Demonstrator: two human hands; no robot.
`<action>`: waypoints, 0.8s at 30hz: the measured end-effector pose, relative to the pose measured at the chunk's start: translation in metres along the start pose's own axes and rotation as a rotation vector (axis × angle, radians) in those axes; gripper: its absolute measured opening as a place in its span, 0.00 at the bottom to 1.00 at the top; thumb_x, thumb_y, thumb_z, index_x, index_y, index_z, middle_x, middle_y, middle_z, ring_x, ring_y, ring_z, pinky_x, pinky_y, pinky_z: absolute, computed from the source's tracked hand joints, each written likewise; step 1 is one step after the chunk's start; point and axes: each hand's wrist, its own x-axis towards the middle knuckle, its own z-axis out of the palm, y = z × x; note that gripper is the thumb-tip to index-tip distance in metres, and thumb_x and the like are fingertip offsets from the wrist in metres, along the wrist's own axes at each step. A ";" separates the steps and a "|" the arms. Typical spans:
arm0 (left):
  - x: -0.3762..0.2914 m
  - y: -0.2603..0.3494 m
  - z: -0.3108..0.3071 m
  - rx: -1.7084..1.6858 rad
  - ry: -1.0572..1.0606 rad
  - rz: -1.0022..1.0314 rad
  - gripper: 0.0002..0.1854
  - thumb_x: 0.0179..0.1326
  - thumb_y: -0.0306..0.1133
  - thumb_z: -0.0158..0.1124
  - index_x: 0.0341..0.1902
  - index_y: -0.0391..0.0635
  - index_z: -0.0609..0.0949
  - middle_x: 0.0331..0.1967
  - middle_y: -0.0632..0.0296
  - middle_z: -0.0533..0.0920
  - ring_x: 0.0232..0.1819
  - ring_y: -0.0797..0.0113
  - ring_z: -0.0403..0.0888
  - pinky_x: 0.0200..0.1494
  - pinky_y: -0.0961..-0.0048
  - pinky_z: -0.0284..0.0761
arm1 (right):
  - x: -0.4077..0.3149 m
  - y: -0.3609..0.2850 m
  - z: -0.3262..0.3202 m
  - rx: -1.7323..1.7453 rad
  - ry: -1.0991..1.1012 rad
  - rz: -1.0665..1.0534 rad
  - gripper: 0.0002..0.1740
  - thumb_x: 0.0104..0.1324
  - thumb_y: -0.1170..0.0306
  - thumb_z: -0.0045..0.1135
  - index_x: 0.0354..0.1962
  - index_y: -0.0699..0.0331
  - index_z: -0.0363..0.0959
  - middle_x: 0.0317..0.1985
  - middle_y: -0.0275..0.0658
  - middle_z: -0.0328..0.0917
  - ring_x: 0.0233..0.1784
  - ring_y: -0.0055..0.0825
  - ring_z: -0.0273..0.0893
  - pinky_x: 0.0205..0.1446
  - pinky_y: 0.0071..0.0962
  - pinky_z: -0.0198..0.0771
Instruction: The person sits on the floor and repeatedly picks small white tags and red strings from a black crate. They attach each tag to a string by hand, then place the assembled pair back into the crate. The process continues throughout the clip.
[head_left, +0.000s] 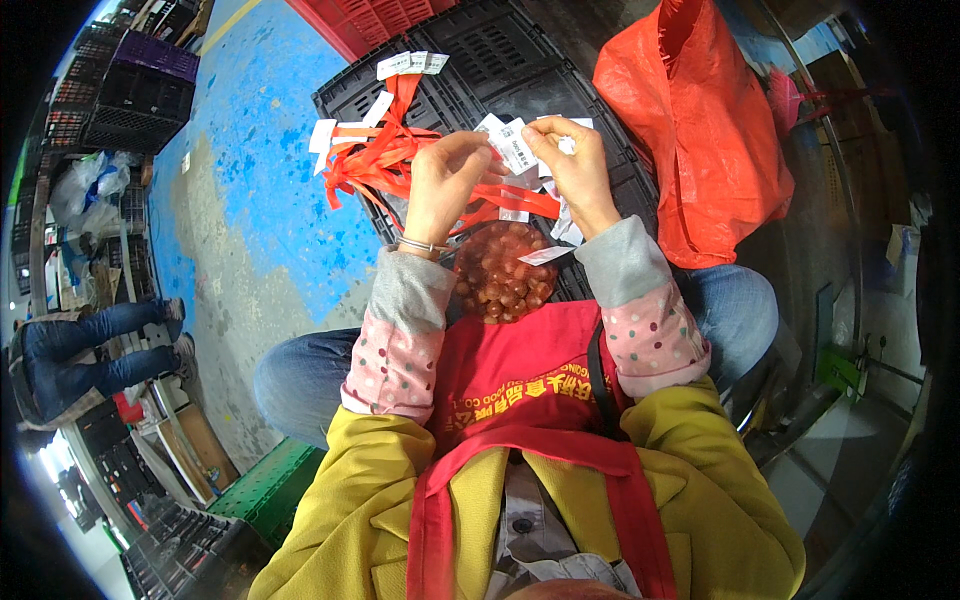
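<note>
My right hand (574, 169) pinches a printed white label (514, 146) between thumb and fingers. Close by on the left, my left hand (448, 180) has its fingers curled beside that label. Something red shows at its fingertips, but I cannot tell whether they grip it. Red mesh strips (375, 161) with white tags lie bunched left of my left hand, some running beneath my wrists. Below my hands, against the apron, rests a red net bag of round brown nuts (502, 277), with a white tag (545, 256) on it. More white labels lie partly hidden under my right hand.
Black plastic crates (487, 45) form the work surface. An upright orange woven sack (697, 150) stands at the right, and a red crate (367, 22) beyond. A green crate (266, 484) sits lower left. A person (97, 352) stands at far left near stacked crates (142, 90).
</note>
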 end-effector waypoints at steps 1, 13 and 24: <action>0.000 0.000 0.000 0.031 0.008 -0.027 0.10 0.72 0.24 0.60 0.50 0.29 0.82 0.38 0.52 0.88 0.41 0.63 0.90 0.46 0.72 0.85 | 0.000 -0.001 0.000 0.004 -0.003 0.031 0.08 0.69 0.72 0.66 0.41 0.70 0.83 0.28 0.27 0.80 0.32 0.09 0.73 0.34 0.16 0.66; 0.001 -0.004 0.005 0.244 0.147 0.081 0.07 0.70 0.23 0.64 0.44 0.28 0.82 0.33 0.55 0.88 0.35 0.68 0.89 0.41 0.75 0.86 | -0.017 -0.018 0.023 -0.636 0.049 -0.448 0.07 0.63 0.71 0.68 0.38 0.64 0.81 0.35 0.41 0.80 0.35 0.46 0.83 0.38 0.42 0.77; -0.003 0.000 0.013 0.636 0.168 0.406 0.06 0.63 0.23 0.68 0.41 0.34 0.84 0.30 0.57 0.88 0.32 0.71 0.89 0.38 0.75 0.83 | -0.018 -0.007 0.025 -0.625 0.052 -0.423 0.08 0.64 0.72 0.65 0.38 0.69 0.83 0.37 0.49 0.84 0.38 0.51 0.84 0.40 0.43 0.79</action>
